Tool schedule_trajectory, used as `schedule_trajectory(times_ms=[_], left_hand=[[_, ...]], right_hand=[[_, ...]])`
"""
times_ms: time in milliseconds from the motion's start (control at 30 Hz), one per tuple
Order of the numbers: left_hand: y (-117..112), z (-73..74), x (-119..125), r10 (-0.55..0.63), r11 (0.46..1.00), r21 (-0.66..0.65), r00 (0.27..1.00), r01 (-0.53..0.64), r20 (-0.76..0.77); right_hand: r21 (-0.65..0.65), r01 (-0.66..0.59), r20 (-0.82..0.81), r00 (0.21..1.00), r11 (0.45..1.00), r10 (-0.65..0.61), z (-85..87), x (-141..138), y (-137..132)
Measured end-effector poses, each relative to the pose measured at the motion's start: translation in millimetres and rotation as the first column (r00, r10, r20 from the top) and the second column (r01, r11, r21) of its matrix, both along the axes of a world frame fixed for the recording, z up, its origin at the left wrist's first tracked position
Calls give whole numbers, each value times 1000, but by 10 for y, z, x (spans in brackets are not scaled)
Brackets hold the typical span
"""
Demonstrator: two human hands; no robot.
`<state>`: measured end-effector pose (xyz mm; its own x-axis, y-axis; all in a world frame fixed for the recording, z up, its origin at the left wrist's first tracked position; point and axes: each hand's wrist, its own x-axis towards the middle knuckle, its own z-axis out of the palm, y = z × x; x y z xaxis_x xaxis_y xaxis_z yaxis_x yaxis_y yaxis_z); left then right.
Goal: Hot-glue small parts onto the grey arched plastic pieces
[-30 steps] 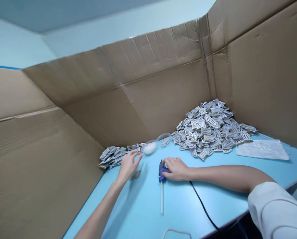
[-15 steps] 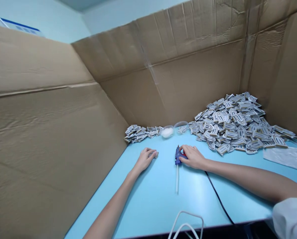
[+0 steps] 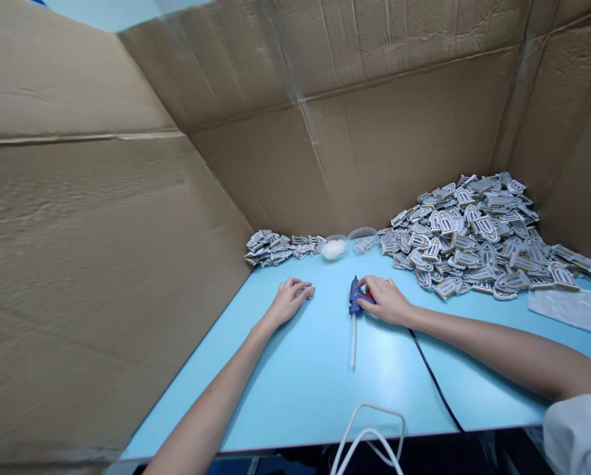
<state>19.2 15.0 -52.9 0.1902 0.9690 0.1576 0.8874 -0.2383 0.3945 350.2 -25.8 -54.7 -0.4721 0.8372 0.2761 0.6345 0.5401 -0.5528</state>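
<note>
My right hand (image 3: 385,301) is closed round the handle of a blue hot glue gun (image 3: 355,297). The gun lies along the table with its nozzle pointing away from me, and a pale glue stick (image 3: 353,343) sticks out of its back end. To the left, my left hand (image 3: 288,300) rests low over the table, fingers curled on a small grey piece (image 3: 305,292) with a brownish edge. Most of that piece is hidden by the fingers, but it resembles the arch-shaped pieces in the piles. A gap of bare tabletop separates the two hands.
A large heap of arch-shaped pieces (image 3: 468,244) stands at the back right, a smaller pile (image 3: 270,249) at the back left. Between them sit a clear dish with white stuff (image 3: 333,248) and a clear lid (image 3: 362,233). Cardboard walls (image 3: 355,145) enclose the blue table (image 3: 295,389). A black cord (image 3: 436,382) trails frontward.
The camera view has tipped downward, showing more of the table's front edge. The piece under my left fingers shows a little more. The glue gun stays in my right hand.
</note>
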Motion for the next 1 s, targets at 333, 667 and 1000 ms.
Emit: schedule_trajectory(times_ms=[333, 667, 1000], left_hand=[[14, -26, 18, -6, 1000, -7, 999, 6, 44], [-51, 156, 198, -101, 990, -87, 987, 112, 123], [-266, -23, 457, -289, 954, 43, 880, 295, 377]], right_hand=[[8, 0, 25, 1000, 1000, 0, -9, 4, 27], [4, -22, 42, 999, 1000, 22, -58, 31, 66], [121, 8, 59, 998, 993, -15, -85, 65, 70]])
